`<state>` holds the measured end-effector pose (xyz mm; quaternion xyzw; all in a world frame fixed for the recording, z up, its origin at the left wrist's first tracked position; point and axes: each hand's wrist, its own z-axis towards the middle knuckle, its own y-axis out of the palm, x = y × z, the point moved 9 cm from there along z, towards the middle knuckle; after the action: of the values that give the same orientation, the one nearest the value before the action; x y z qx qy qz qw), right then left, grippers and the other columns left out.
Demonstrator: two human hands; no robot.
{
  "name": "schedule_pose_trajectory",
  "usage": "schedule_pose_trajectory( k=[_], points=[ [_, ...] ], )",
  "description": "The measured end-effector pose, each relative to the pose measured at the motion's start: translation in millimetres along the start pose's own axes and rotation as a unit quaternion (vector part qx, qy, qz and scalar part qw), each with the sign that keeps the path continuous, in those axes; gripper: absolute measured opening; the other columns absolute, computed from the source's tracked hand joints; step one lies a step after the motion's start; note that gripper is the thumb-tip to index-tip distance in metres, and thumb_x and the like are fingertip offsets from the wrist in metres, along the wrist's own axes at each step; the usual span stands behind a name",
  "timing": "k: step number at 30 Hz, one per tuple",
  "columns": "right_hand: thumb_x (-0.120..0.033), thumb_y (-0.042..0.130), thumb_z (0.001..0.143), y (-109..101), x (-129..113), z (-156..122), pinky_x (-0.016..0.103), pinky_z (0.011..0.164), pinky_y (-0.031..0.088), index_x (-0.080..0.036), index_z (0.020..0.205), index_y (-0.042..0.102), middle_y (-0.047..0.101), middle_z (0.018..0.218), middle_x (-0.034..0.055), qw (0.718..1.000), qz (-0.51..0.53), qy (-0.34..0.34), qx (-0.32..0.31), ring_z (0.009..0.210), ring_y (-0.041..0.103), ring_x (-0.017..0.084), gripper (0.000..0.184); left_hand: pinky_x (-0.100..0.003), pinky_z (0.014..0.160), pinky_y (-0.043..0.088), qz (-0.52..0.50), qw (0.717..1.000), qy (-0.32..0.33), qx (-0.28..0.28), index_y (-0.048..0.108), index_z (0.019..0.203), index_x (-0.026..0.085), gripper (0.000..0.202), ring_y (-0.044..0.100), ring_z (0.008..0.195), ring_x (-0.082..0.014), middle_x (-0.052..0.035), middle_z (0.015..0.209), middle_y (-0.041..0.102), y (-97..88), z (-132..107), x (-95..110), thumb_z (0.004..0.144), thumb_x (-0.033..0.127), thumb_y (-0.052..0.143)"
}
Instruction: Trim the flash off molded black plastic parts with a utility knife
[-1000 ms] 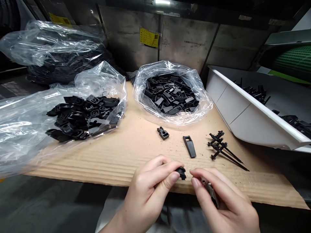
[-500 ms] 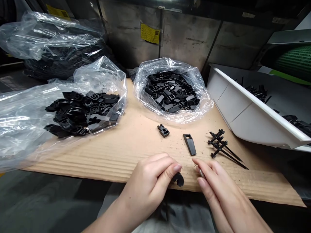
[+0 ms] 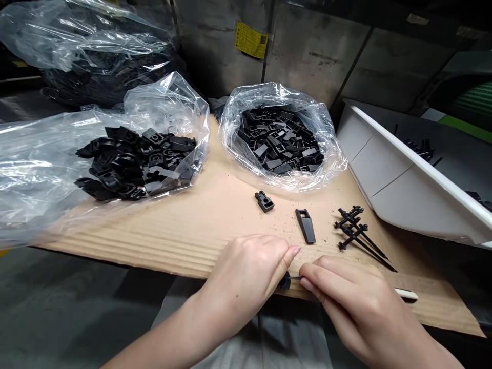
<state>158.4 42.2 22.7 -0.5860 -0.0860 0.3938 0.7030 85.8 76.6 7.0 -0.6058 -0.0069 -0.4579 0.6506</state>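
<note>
My left hand (image 3: 253, 264) is closed around a black plastic part with a curved, hook-like end (image 3: 285, 282); most of it is hidden by my fingers. Just to its right, my right hand (image 3: 346, 292) grips a slim knife, its white and black handle end (image 3: 406, 295) sticking out behind the palm. The knife's thin tip reaches the curved end of the part. Beyond my hands lie a small black clip-like piece (image 3: 264, 201), a tapered black lever piece (image 3: 305, 226) and a black sprue with pins and two long stems (image 3: 353, 228).
A clear bag of black pieces (image 3: 282, 146) stands open at the back. Another spills black parts (image 3: 134, 164) at left. A white bin (image 3: 407, 174) holding more black parts borders the right. The cardboard sheet (image 3: 172, 241) ends right below my hands.
My right hand has turned and moved left, bringing the knife tip to the black part; its handle end now shows. The view has shifted slightly.
</note>
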Motion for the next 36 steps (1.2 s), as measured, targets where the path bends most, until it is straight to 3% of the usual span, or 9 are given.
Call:
schedule_pose_trajectory(
  k=[9,14,18,20,24,27,31,36],
  points=[
    [-0.015,0.039,0.087,10.2,7.9,4.6,0.022,0.053,0.04,-0.019,0.081,0.057,0.055,0.069,0.0004,0.997,0.037,0.042,-0.052,0.06,0.054,0.011,0.019,-0.022,0.049,0.032,-0.043,0.999,0.004,0.007,0.046,0.058,0.017,0.035,0.045,0.048,-0.0109,0.0037,0.053,0.045,-2.2,-2.0,-1.4,0.091,0.019,0.033],
    [-0.01,0.044,0.084,-8.5,7.3,-3.8,0.014,0.053,0.046,-0.02,0.09,0.054,0.054,0.065,-0.0023,0.992,0.079,0.086,0.053,0.056,0.056,0.007,0.015,-0.024,0.055,0.038,-0.08,0.989,-0.042,0.118,0.053,0.068,0.015,0.034,0.05,0.057,-0.013,-0.0004,0.061,0.051,-17.5,-11.4,-10.4,0.093,0.02,0.031],
    [-0.008,0.044,0.084,-4.4,1.2,-15.8,0.011,0.052,0.049,-0.019,0.108,0.051,0.056,0.066,-0.0021,0.985,0.105,0.08,0.108,0.054,0.058,0.006,0.028,-0.024,0.067,0.043,-0.101,0.976,0.013,0.192,0.056,0.096,0.013,0.02,0.055,0.076,-0.0154,-0.0059,0.082,0.057,-26.4,-19.3,-4.3,0.091,0.017,0.037],
    [-0.009,0.045,0.084,-4.1,-1.5,-22.3,0.011,0.053,0.05,-0.02,0.113,0.05,0.06,0.069,-0.0014,0.985,0.071,0.068,0.145,0.054,0.06,0.007,0.031,-0.024,0.07,0.043,-0.107,0.973,0.03,0.202,0.054,0.103,0.013,0.02,0.055,0.081,-0.0154,-0.0066,0.087,0.056,-27.8,-21.5,-3.2,0.091,0.015,0.038],
    [-0.012,0.051,0.083,-6.0,-6.2,-29.1,0.014,0.059,0.051,-0.015,0.111,0.053,0.066,0.074,0.0018,0.982,-0.038,0.045,0.182,0.055,0.062,0.008,0.028,-0.024,0.068,0.043,-0.125,0.975,0.03,0.18,0.055,0.098,0.014,0.018,0.054,0.078,-0.0149,-0.0055,0.085,0.055,-25.0,-19.4,-4.6,0.09,0.013,0.038],
    [-0.011,0.054,0.081,-10.4,-5.5,-29.2,0.02,0.067,0.051,-0.013,0.1,0.056,0.066,0.075,0.0046,0.977,-0.067,0.045,0.199,0.065,0.063,0.013,0.02,-0.029,0.069,0.042,-0.083,0.986,0.012,0.147,0.057,0.093,0.015,0.018,0.05,0.078,-0.0177,-0.0051,0.083,0.058,-20.0,-14.2,-4.7,0.09,0.014,0.04],
    [-0.014,0.05,0.082,-5.9,-0.6,-28.1,0.024,0.062,0.051,-0.015,0.097,0.057,0.061,0.084,0.009,0.98,-0.099,0.07,0.155,0.073,0.062,0.017,0.017,-0.037,0.074,0.039,0.018,0.996,-0.032,0.081,0.064,0.084,0.018,0.018,0.044,0.084,-0.0229,-0.0054,0.085,0.057,-13.3,-9.1,-10.7,0.086,0.017,0.046],
    [-0.01,0.038,0.085,-0.1,1.7,-32.0,0.021,0.063,0.051,-0.018,0.111,0.053,0.061,0.089,0.0087,0.985,-0.132,0.067,0.084,0.077,0.063,0.016,0.032,-0.033,0.084,0.039,-0.039,0.998,-0.029,0.04,0.052,0.114,0.019,0.028,0.047,0.098,-0.0218,-0.0066,0.107,0.051,-20.4,-15.0,-20.7,0.087,0.023,0.045]
  ],
)
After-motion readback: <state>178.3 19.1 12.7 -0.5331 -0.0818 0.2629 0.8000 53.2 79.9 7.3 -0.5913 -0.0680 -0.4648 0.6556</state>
